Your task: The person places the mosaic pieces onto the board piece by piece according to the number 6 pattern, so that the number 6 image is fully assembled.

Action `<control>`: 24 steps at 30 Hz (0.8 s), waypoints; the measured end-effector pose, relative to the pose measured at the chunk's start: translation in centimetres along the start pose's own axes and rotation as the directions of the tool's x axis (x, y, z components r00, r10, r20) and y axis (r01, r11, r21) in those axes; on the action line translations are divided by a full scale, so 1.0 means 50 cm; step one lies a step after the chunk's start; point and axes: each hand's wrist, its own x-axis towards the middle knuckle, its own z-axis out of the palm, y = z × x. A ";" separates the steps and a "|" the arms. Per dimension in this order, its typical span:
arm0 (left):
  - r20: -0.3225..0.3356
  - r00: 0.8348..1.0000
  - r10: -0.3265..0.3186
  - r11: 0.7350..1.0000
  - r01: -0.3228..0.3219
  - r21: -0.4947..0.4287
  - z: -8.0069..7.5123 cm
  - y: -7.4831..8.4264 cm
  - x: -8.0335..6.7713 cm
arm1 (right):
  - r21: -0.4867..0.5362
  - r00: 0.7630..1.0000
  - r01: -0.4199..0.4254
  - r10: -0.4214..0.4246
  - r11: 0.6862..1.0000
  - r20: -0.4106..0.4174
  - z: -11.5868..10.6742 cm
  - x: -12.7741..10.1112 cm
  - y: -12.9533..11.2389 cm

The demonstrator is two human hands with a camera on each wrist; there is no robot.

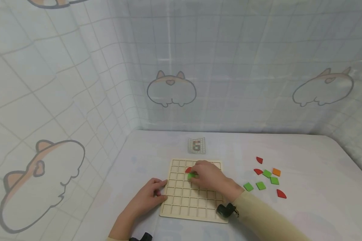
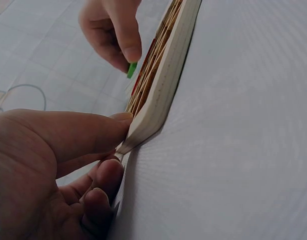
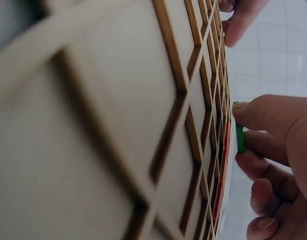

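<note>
the right hand's [image 1: 207, 174] grip pinches a green tile [image 1: 191, 176] just over the wooden grid board [image 1: 181, 202], beside a red tile [image 1: 188, 170]; the left hand [image 1: 147, 198] holds the board's left edge. loose tiles [image 1: 260, 185] lie rightward on the bench [image 1: 319, 160].

Soft, even, cool light where I'm standing; pale vertical glare streaks on the white grid-patterned backdrop sheet [image 1: 244, 50]. Faint shadow under the beige cloth right sleeve [image 1: 266, 214]. Head view stretched toward edges. Wrist views dimmer; right one blurs the pale wooden gridded board's [image 3: 118, 100] nearest part.
</note>
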 end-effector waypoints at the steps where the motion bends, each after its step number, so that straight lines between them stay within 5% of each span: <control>1: 0.000 1.000 0.001 1.000 -0.001 -0.001 0.000 0.000 0.000 | -0.008 1.000 -0.003 0.003 1.000 0.010 0.002 0.003 -0.001; 24: -0.019 0.999 0.045 0.999 -0.045 0.004 0.002 0.001 0.000 | 0.008 0.998 0.034 -0.034 0.999 0.043 0.018 0.023 -0.007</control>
